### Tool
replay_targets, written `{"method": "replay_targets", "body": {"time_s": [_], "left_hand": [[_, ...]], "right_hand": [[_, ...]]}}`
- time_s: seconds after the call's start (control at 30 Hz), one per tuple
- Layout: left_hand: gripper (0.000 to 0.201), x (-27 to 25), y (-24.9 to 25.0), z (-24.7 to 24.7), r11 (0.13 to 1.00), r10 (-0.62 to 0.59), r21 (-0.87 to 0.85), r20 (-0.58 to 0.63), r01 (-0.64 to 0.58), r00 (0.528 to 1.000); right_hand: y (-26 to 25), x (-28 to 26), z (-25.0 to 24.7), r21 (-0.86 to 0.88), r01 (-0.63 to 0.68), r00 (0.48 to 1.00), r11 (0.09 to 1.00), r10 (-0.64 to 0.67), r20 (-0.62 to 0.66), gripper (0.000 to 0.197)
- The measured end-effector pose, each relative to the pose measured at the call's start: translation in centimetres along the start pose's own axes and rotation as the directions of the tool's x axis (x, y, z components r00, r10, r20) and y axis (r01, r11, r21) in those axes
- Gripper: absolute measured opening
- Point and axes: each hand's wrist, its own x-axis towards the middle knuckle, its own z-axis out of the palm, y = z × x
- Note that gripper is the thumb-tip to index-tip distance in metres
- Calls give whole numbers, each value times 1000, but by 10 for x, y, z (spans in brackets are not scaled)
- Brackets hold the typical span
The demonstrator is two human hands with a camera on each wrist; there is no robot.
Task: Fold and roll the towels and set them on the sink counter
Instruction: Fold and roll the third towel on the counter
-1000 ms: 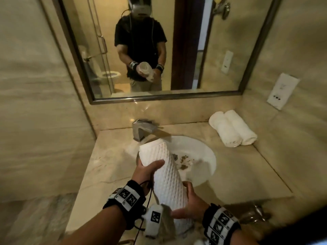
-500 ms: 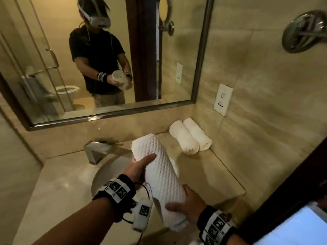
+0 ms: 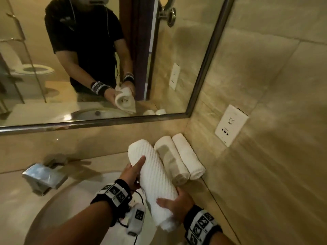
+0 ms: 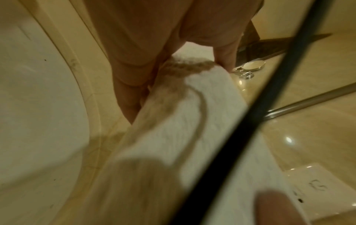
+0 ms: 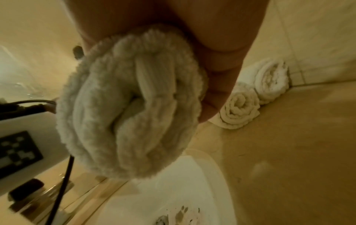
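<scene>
I hold a rolled white waffle-textured towel in both hands, just left of two rolled white towels lying side by side in the counter's back right corner. My left hand grips the roll's far half, thumb on top. My right hand wraps the near end. In the right wrist view the spiral end of the roll fills the frame, with the right hand's fingers curled round it. In the left wrist view the towel lies against the left hand's fingers. Whether the roll touches the counter is unclear.
The white sink basin lies below my left arm, with a chrome faucet behind it. The marble counter ends at the right wall, which carries a white outlet plate. A framed mirror spans the back wall.
Both hands have carried the rolled towel from above the sink to the right and back, up beside the two rolled towels. My view has turned right and down.
</scene>
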Motion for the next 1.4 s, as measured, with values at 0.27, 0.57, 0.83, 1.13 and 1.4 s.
{"method": "replay_targets", "body": {"time_s": [0.27,0.57,0.83,1.13,1.4], "left_hand": [[69,79,-23,15,990,-80,110,-91,90,993],[79,120,-44,20,841,90,538,-45,-52,995],[83,125,-51,12,709,145,705,-136,-7,980],[98,116,-56,10,656,23,755,-29,7,999],[93,127,-45,39,663,133,745,-24,-71,991]], "right_hand": [[-20,95,6,54,-151,988,987,152,-16,106],[-25,151,13,-223,-180,983,958,167,-73,74],[-42,154,3,-769,-1,995,639,-73,-61,61],[-32,190,-46,-674,-189,978,714,75,-195,109],[-35,200,-47,-614,-176,971,769,32,-239,105]]}}
